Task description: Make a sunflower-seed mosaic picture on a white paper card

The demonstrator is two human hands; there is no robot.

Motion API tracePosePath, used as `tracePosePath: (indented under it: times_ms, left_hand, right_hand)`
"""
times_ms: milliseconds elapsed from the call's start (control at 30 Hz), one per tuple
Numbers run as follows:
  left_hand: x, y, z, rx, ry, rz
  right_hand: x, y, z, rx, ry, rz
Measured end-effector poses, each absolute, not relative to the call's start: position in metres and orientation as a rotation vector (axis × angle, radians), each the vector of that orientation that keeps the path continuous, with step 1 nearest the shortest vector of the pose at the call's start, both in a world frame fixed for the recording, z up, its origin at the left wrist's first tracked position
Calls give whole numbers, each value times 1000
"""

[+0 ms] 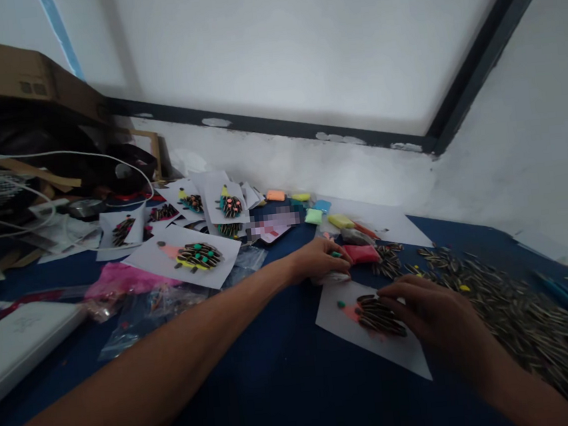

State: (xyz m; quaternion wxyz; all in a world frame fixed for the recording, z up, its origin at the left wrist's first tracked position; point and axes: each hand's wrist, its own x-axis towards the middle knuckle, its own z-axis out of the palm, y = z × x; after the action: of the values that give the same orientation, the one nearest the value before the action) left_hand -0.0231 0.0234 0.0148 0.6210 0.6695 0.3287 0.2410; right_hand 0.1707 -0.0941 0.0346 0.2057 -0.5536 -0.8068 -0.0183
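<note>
My left hand [323, 260] reaches out with its fingers closed around a bit of green clay [337, 255], close to a red clay packet [362, 253]. My right hand [426, 306] is over the right side of a white paper sheet [340, 325]. Its fingers are bent together at the edge of a hedgehog figure [378, 316], and what they hold, if anything, is hidden. Striped sunflower seeds form the hedgehog's back; its snout is pink clay with a green nose.
A large heap of sunflower seeds [524, 307] spreads along the right. Finished hedgehog sheets [152, 258] and a phone [275, 227] lie at the back left. Small clay packets [313, 217] sit along the wall. A white box [25, 345] and cables [52, 153] occupy the left.
</note>
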Motion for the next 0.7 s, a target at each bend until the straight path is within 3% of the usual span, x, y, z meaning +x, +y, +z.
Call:
tracePosePath:
  times_ms: [700]
  left_hand:
    - [-22,25,12,1554,765,572]
  right_hand:
    - [164,-91,34,-1527,-2313,-108]
